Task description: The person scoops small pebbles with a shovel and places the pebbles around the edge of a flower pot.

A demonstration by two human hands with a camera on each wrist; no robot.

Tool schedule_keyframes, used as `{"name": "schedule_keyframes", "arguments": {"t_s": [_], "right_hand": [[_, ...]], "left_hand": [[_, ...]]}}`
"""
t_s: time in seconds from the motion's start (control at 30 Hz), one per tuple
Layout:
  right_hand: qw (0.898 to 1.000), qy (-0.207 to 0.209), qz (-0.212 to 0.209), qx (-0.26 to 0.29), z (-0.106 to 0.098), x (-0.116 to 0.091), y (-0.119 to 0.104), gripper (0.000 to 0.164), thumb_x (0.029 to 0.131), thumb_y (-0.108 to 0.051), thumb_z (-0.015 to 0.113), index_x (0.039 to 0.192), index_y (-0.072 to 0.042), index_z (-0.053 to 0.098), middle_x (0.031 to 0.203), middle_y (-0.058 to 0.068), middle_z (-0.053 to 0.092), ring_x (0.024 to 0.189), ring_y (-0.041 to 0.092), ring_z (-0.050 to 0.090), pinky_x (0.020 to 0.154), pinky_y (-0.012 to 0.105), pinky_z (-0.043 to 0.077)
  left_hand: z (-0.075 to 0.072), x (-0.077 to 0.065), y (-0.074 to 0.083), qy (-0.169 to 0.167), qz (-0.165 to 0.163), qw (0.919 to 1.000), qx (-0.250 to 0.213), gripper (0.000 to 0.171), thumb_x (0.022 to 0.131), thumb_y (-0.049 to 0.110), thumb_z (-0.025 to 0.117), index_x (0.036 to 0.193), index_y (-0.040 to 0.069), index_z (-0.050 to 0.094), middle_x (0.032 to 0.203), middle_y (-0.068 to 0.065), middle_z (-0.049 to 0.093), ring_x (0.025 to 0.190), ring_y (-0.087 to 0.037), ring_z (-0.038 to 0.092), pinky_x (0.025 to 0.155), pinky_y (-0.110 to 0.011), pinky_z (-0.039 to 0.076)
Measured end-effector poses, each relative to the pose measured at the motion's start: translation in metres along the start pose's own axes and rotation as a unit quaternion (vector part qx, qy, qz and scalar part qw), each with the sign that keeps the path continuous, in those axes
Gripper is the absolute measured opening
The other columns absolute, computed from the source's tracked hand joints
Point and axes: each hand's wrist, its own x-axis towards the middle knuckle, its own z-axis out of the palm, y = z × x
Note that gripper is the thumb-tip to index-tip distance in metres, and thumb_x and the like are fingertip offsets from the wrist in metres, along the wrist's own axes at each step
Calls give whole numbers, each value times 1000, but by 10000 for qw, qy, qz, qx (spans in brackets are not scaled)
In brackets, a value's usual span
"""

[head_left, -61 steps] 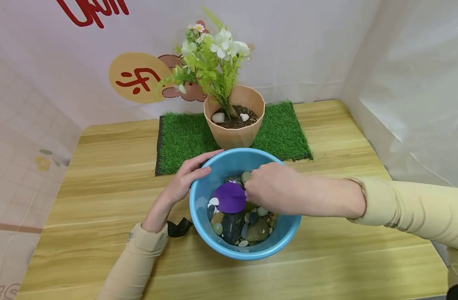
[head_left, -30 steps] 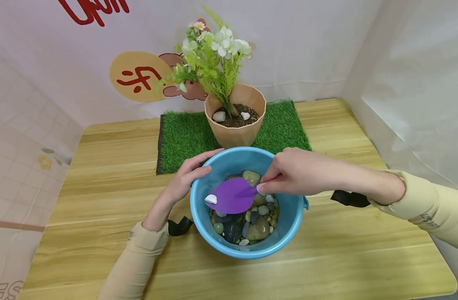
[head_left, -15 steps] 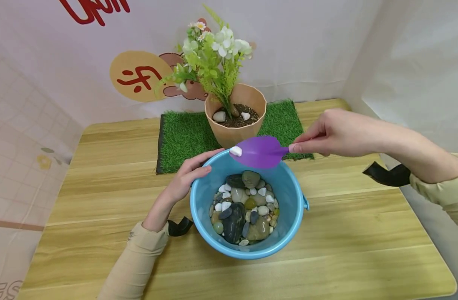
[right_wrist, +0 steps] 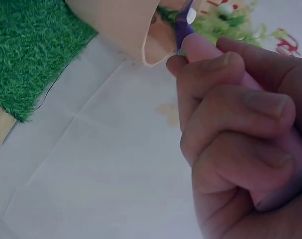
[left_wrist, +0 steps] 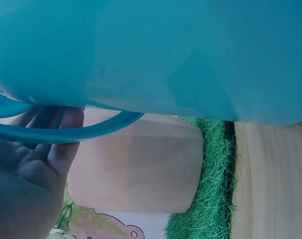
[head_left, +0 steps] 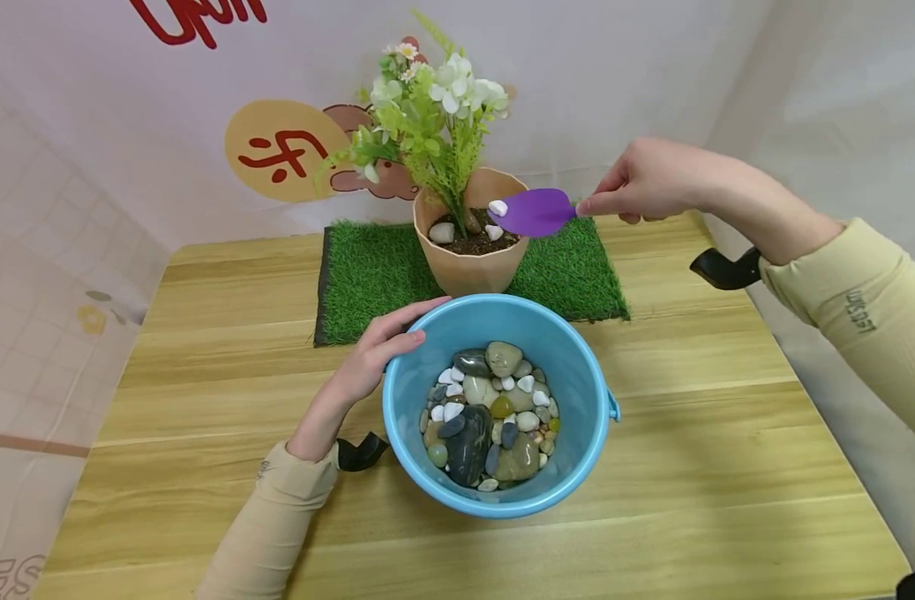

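Observation:
My right hand (head_left: 656,179) grips a small trowel (head_left: 536,212) with a purple blade and a pink handle (right_wrist: 203,47), its fingers curled round the handle. A white pebble (head_left: 497,208) lies on the blade's tip, over the right part of the peach flowerpot (head_left: 468,271). The pot contains dark soil, a leafy plant with white flowers (head_left: 450,87), a pale stone (head_left: 442,232) and a white one (head_left: 494,232). My left hand (head_left: 367,358) holds the left rim of a blue bucket (head_left: 495,508), thumb over the edge; in the left wrist view its fingers pass behind the bucket handle (left_wrist: 66,134).
Several mixed stones (head_left: 468,446) cover the bucket's bottom. The pot stands on a green artificial-grass mat (head_left: 367,283) on a wooden table (head_left: 232,333). A printed wall sheet (head_left: 600,83) hangs behind. Black wrist camera mounts (head_left: 727,269) stick out by both sleeves.
The trowel has come up out of the bucket with a white pebble on its tip and moved away from me to the flowerpot. My left hand stays on the bucket's rim.

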Motion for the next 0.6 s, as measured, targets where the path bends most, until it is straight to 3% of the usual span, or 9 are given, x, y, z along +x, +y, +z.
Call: {"name": "schedule_keyframes", "arguments": {"t_s": [0.13, 0.3, 0.47, 0.6], "right_hand": [[9996, -240, 134, 27, -12, 16, -4, 43, 106, -46, 56, 100, -10, 79, 57, -7, 54, 51, 9, 43, 51, 27, 37], [9983, -484, 176, -265, -25, 34, -20, 42, 105, -42, 56, 86, -12, 77, 55, -7, 53, 48, 8, 38, 49, 27, 36], [9951, -250, 183, -943, -31, 45, -39, 46, 100, -38, 58, 59, -18, 64, 51, -8, 51, 48, 9, 42, 53, 28, 36], [9881, 253, 280, -1492, -30, 46, -53, 42, 96, -36, 61, 59, -17, 55, 53, -6, 53, 53, 13, 48, 53, 29, 39]], "left_hand": [[0, 0, 1, 6, -12, 10000, 44, 57, 104, 13, 44, 158, -6, 41, 159, -30, 48, 124, 2, 65, 98, -29, 61], [-1, -1, 1, 42, -16, 10000, 65, 57, 103, 13, 44, 158, -5, 41, 157, -30, 50, 123, -4, 67, 96, -31, 62], [0, -1, 1, 0, -22, 10000, 35, 58, 103, 13, 43, 158, -5, 40, 157, -31, 50, 122, -1, 67, 96, -31, 62], [1, 0, 2, -1, -11, 10000, 29, 58, 104, 13, 43, 158, -5, 41, 158, -30, 49, 123, 0, 66, 98, -30, 61]]}}
